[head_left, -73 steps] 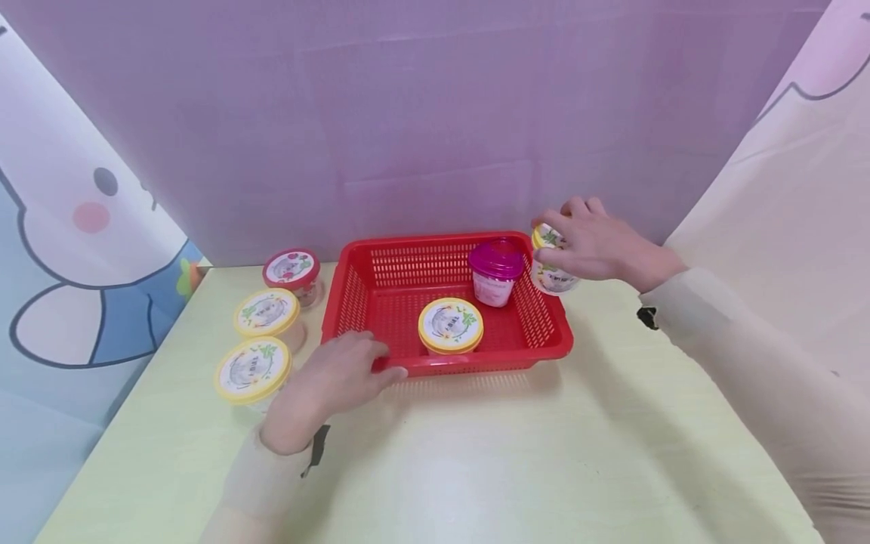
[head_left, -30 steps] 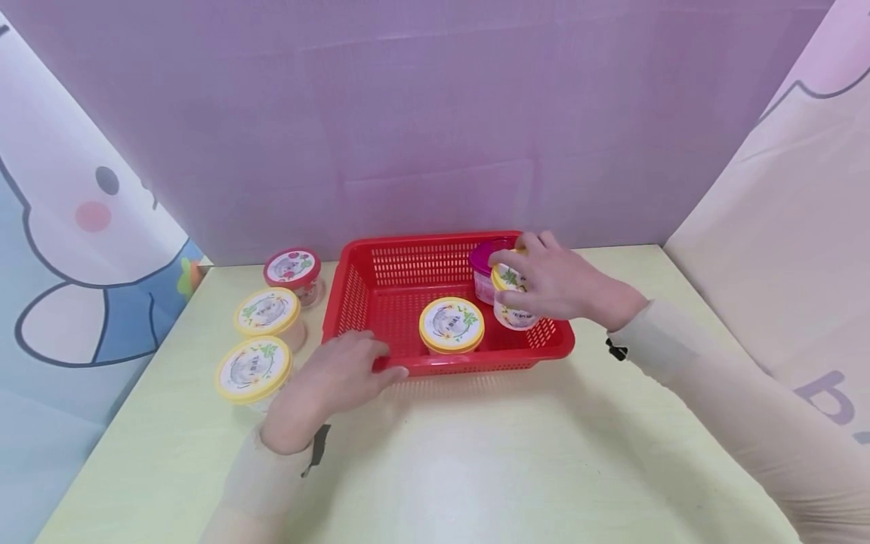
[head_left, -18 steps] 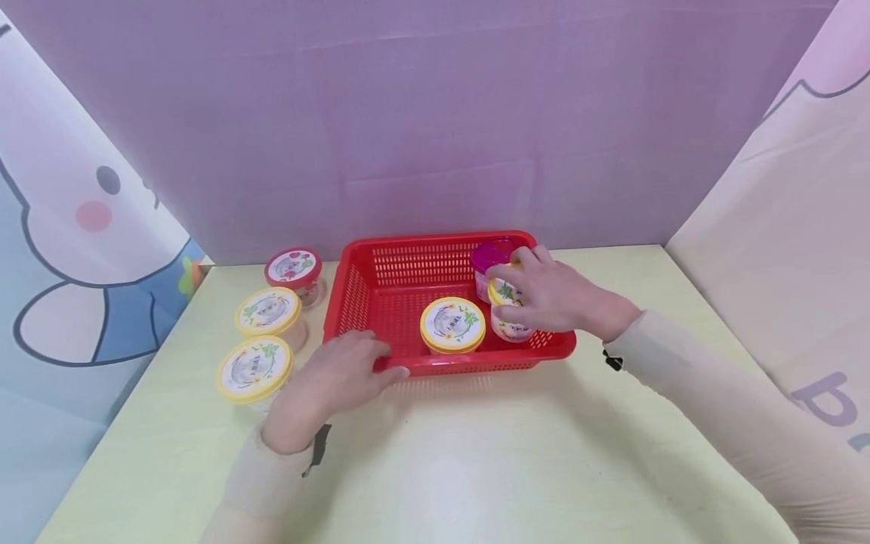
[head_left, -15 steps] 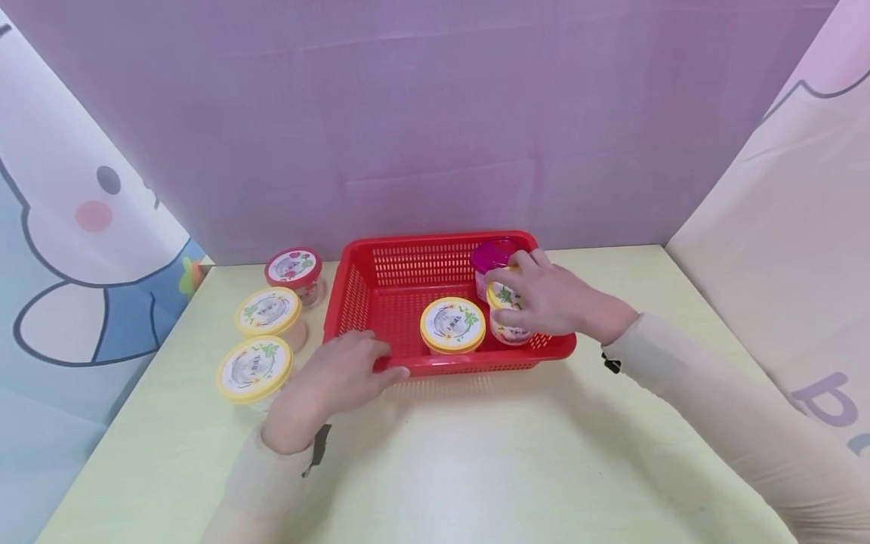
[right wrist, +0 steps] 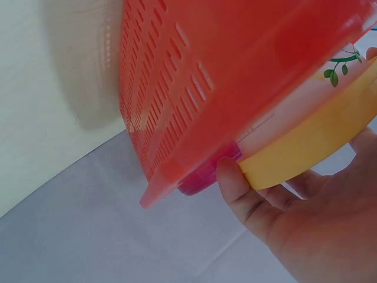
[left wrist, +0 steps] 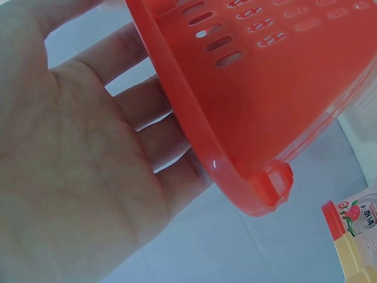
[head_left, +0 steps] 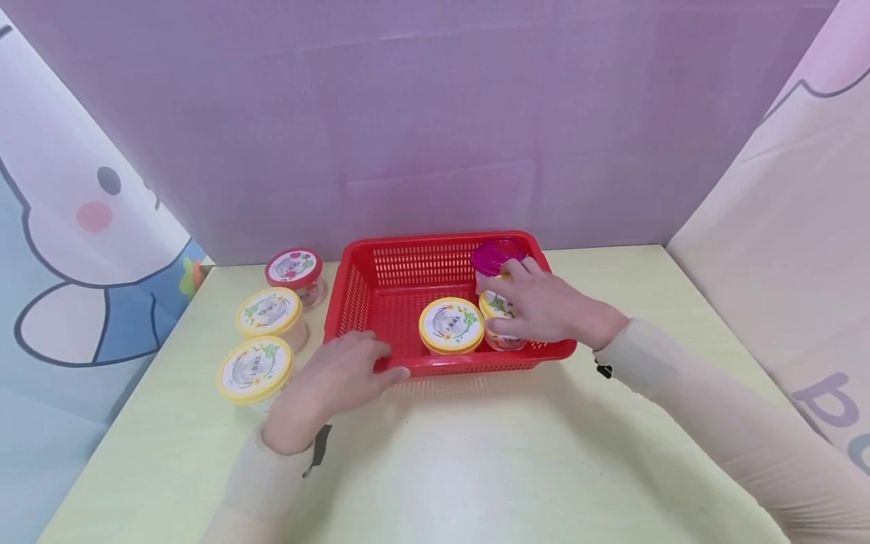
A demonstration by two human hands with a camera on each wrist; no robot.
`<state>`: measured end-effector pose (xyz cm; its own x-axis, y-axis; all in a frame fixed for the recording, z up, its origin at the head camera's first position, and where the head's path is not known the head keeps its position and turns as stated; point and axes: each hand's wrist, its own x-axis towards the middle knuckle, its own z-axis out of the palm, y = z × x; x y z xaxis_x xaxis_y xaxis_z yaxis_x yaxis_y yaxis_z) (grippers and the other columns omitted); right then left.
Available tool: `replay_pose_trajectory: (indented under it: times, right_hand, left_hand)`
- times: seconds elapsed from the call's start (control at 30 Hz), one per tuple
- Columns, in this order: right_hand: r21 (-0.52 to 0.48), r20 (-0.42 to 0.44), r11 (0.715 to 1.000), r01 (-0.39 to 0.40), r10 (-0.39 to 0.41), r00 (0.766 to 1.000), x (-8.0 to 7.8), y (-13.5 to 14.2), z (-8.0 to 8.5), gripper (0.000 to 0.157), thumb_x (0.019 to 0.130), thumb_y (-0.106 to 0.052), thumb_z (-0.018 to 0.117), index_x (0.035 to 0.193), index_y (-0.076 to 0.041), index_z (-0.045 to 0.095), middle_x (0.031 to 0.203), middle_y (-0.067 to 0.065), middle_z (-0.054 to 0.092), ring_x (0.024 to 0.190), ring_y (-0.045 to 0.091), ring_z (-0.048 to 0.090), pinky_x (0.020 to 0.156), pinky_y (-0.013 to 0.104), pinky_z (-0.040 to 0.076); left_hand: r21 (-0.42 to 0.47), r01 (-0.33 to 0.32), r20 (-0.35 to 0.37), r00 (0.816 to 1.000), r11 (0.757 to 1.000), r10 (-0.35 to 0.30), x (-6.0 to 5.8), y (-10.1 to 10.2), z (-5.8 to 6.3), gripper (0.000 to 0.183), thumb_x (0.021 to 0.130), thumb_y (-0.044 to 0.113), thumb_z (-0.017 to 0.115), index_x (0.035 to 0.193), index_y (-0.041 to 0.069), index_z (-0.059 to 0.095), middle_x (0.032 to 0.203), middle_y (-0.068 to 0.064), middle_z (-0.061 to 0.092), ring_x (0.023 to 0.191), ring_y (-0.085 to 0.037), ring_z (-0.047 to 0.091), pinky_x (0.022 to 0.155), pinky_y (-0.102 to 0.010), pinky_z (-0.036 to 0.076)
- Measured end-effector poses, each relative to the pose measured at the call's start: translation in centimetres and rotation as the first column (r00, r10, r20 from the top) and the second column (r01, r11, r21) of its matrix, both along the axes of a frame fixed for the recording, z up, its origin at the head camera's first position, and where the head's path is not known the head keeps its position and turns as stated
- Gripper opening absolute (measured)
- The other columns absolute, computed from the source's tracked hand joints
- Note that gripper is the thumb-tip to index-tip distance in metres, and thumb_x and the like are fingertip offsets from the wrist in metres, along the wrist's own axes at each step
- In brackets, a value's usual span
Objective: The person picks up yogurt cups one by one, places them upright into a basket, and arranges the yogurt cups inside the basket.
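Note:
My right hand [head_left: 547, 306] grips a tub with a yellow lid [head_left: 501, 304] inside the front right part of the red basket [head_left: 408, 369]. In the right wrist view, thumb and fingers hold the edge of the yellow lid [right wrist: 312, 144], and the basket wall covers part of the tub. My left hand [head_left: 340, 370] holds the basket's front left rim, its fingers hooked over the edge in the left wrist view. Another yellow-lidded tub [head_left: 451, 325] stands just left of the held one. Behind it, a purple-lidded cup [head_left: 492, 258] is partly covered by the right hand.
Left of the basket stand a red-lidded tub [head_left: 294, 268] and two yellow-lidded tubs, one farther back [head_left: 269, 311] and one nearer [head_left: 254, 369], beside the left forearm. A purple cloth wall [head_left: 435, 128] rises behind the pale table [head_left: 462, 461].
The right hand has carried the yellow-lidded tub from beyond the basket's right side leftward and down into it, beside the other yellow-lidded tub. The left hand has stayed on the rim.

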<state>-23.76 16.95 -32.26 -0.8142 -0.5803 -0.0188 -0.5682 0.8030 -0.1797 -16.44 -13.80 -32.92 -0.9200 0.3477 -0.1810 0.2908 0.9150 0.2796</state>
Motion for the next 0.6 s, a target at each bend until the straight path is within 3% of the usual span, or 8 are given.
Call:
replay_pose_trajectory:
  times: [0.6]
  right_hand:
    - [0.02, 0.026, 1.0, 0.014, -0.015, 1.0, -0.25, 0.11, -0.83, 0.086, 0.084, -0.048, 0.072, 0.159, -0.027, 0.036, 0.137, 0.013, 0.047, 0.121, 0.029, 0.042, 0.09, 0.051, 0.053]
  left_hand:
    - [-0.008, -0.003, 0.001, 1.0, 1.0, 0.003, 0.0, 0.04, 0.05, 0.054, 0.083, 0.047, 0.081, 0.125, 0.014, 0.071, 0.107, -0.001, 0.067, 0.097, -0.019, 0.059, 0.08, -0.037, 0.057]
